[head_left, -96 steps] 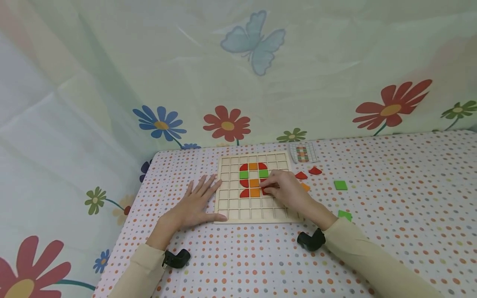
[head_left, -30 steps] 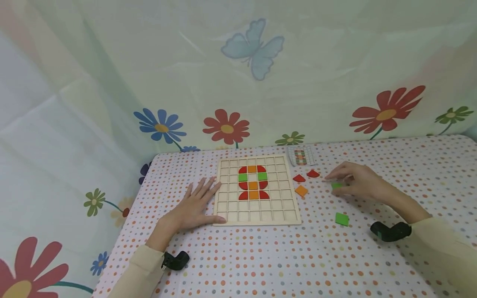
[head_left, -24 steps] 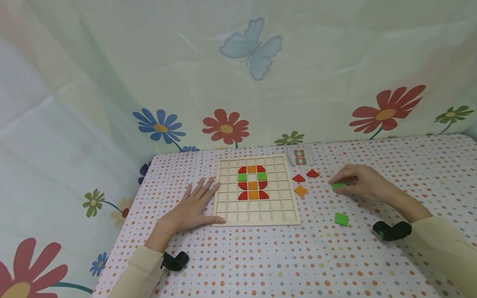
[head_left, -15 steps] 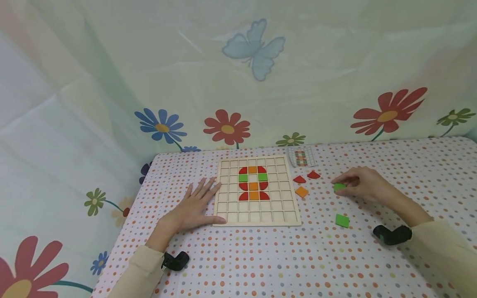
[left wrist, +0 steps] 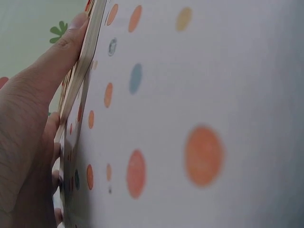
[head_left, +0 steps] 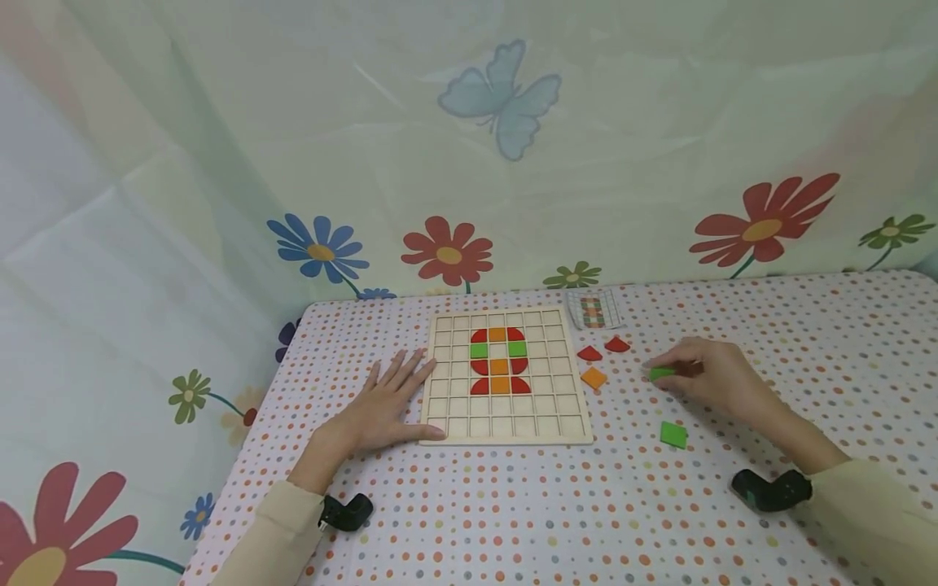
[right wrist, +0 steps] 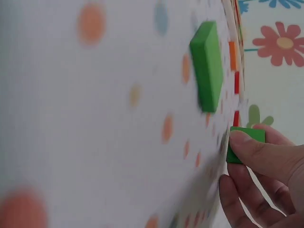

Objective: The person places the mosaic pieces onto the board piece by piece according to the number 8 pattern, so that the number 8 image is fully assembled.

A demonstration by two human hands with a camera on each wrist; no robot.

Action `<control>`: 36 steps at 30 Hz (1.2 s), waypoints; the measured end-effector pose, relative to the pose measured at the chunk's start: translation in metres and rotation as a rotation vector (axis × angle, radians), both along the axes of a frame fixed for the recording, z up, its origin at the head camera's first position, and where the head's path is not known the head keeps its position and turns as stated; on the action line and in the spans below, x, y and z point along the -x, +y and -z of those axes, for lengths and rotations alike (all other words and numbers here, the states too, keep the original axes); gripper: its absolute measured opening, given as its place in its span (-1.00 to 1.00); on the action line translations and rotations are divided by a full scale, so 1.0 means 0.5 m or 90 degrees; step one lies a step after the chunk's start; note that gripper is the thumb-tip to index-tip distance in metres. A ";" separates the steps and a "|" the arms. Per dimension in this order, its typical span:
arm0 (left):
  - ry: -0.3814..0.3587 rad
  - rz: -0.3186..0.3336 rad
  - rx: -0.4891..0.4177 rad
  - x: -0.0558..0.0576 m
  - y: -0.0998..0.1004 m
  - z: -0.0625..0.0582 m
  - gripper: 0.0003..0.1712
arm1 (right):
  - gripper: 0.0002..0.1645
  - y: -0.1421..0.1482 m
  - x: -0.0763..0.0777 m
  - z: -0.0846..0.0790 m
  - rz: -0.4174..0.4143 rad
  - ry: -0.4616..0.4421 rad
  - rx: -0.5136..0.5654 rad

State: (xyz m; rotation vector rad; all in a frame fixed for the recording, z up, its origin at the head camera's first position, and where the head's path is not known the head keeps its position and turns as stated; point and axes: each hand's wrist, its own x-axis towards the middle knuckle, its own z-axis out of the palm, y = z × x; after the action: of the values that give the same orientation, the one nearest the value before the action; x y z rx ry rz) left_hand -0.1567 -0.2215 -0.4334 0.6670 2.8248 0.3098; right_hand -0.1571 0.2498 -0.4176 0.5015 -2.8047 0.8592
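My right hand (head_left: 718, 376) pinches a green square tile (right wrist: 251, 134) between thumb and fingers, low over the table right of the board. My left hand (head_left: 377, 411) lies with fingers spread at the left edge of a wooden grid board (head_left: 469, 415), its thumb on the lower left corner. Red, orange and green pieces fill some cells in the board's middle columns. Between those columns, one cell below the top orange square shows bare wood. A second green tile (head_left: 673, 435) lies loose nearer the front.
Two red quarter-round pieces (head_left: 617, 345) and an orange square tile (head_left: 593, 378) lie between the board and my right hand. A pattern card (head_left: 593, 309) sits behind them. The dotted tablecloth (head_left: 513, 521) meets a flowered backdrop (head_left: 352, 146) at the back.
My right hand has left the board, where the lower right red pieces now show, and reached right to the green tile. It now holds that tile tilted. The left hand stays put.
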 end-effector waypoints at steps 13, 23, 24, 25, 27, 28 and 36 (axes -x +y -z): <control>-0.013 -0.008 0.004 -0.001 0.004 0.001 0.28 | -0.66 -0.209 0.000 -0.056 -0.149 -0.045 0.087; -0.015 -0.007 0.008 0.005 0.002 0.000 0.29 | -0.70 -0.352 -0.004 -0.025 -0.275 -0.122 0.128; -0.015 -0.007 0.011 0.005 0.002 0.000 0.29 | -0.70 -0.360 -0.004 -0.022 -0.279 -0.126 0.131; -0.017 -0.006 0.014 0.005 0.002 -0.001 0.29 | -0.71 -0.367 -0.003 -0.018 -0.281 -0.126 0.131; -0.018 -0.004 0.013 0.006 0.002 -0.001 0.28 | -0.73 -0.379 -0.001 -0.011 -0.283 -0.126 0.135; -0.018 -0.003 0.011 0.005 0.002 -0.001 0.28 | -0.73 -0.383 -0.001 -0.009 -0.280 -0.128 0.138; -0.016 -0.003 0.008 0.004 0.001 -0.002 0.27 | -0.73 -0.407 -0.001 0.002 -0.272 -0.121 0.146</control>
State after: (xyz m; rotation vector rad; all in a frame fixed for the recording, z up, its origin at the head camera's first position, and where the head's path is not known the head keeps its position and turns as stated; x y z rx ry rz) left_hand -0.1587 -0.2210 -0.4326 0.6489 2.8025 0.2995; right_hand -0.1565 0.0465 -0.4184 1.0535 -2.7506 1.3556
